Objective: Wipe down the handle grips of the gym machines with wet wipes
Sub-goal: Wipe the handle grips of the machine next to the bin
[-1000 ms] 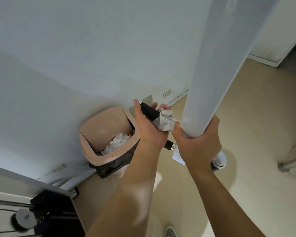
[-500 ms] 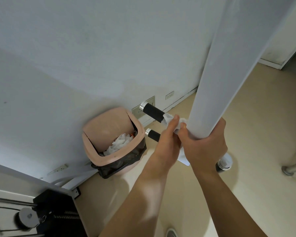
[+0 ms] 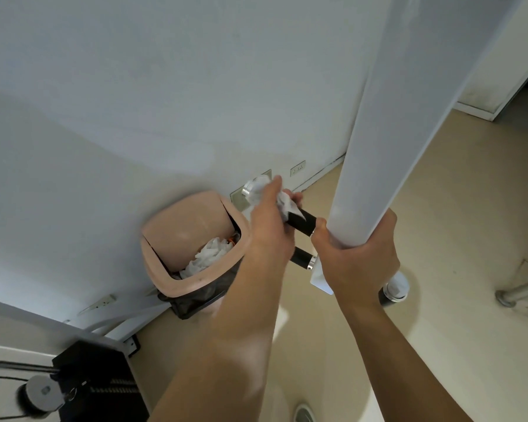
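A thick white machine bar (image 3: 387,132) slants down from the upper right. My right hand (image 3: 358,258) grips its lower end. Two short black handle grips with silver end caps stick out to the left of it. My left hand (image 3: 270,226) holds a crumpled white wet wipe (image 3: 264,190) wrapped round the outer end of the upper grip (image 3: 302,223), by the silver cap. The lower grip (image 3: 301,259) is mostly hidden behind my left wrist. Another black grip end (image 3: 392,295) shows under my right hand.
A pink bin (image 3: 192,239) with a black liner and used white wipes stands against the white wall, left of the grips. A black weight stack and pulley (image 3: 83,388) occupy the lower left. A metal floor post (image 3: 518,295) lies at right. Beige floor below.
My left hand slid the wipe along the upper grip, inward toward the white bar and then back out to the capped end. My right hand stayed on the bar.
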`<state>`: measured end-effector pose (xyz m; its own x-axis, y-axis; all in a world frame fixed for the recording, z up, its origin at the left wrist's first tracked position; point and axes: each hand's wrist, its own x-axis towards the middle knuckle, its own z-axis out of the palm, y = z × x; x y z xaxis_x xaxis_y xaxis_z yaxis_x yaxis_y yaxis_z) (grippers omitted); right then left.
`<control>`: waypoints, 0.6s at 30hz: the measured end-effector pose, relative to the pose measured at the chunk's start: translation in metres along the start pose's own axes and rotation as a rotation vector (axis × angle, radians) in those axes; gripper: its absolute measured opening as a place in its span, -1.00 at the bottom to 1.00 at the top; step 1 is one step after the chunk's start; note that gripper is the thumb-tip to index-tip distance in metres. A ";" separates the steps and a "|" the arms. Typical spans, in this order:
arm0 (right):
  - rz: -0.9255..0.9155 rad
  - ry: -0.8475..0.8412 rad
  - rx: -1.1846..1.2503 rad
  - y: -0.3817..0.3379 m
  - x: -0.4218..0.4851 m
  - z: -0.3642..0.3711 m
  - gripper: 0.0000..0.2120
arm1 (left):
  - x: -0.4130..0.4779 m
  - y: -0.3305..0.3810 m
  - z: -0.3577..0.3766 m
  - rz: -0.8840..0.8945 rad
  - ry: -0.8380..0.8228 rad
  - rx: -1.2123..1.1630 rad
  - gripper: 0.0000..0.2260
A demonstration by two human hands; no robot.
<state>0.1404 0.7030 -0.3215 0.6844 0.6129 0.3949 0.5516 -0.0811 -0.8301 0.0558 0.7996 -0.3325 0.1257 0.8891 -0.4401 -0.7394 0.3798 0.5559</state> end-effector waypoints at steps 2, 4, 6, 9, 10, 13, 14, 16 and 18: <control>-0.002 0.010 0.003 0.000 0.001 0.001 -0.41 | -0.007 -0.021 -0.004 -0.040 -0.067 0.141 -0.76; -0.009 0.015 0.010 0.000 0.001 0.001 -0.40 | -0.013 -0.034 -0.008 -0.091 -0.161 0.179 -0.56; -0.015 0.016 0.010 -0.001 0.001 0.001 -0.41 | -0.016 -0.027 -0.010 -0.098 -0.184 0.185 -0.58; -0.009 0.012 0.014 0.000 0.001 0.001 -0.42 | -0.008 -0.001 -0.015 -0.022 -0.131 0.106 -0.71; -0.008 0.009 0.017 0.000 0.001 0.001 -0.44 | -0.006 0.007 -0.016 0.005 -0.112 0.070 -0.71; 0.001 -0.006 0.031 -0.002 0.000 0.000 -0.47 | -0.006 0.007 -0.009 0.018 -0.074 0.017 -0.67; 0.007 -0.015 0.038 -0.002 0.000 0.000 -0.47 | -0.008 0.000 -0.005 0.008 -0.088 0.055 -0.63; 0.013 -0.031 0.048 -0.002 0.001 -0.002 -0.47 | -0.011 -0.021 -0.005 -0.032 -0.128 0.127 -0.59; 0.008 -0.030 0.054 -0.001 0.001 -0.003 -0.47 | -0.016 -0.039 -0.010 -0.057 -0.199 0.208 -0.51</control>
<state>0.1417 0.7013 -0.3190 0.6734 0.6358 0.3771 0.5192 -0.0437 -0.8535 0.0757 0.7681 -0.3540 0.3053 0.8897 -0.3395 -0.5785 0.4564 0.6760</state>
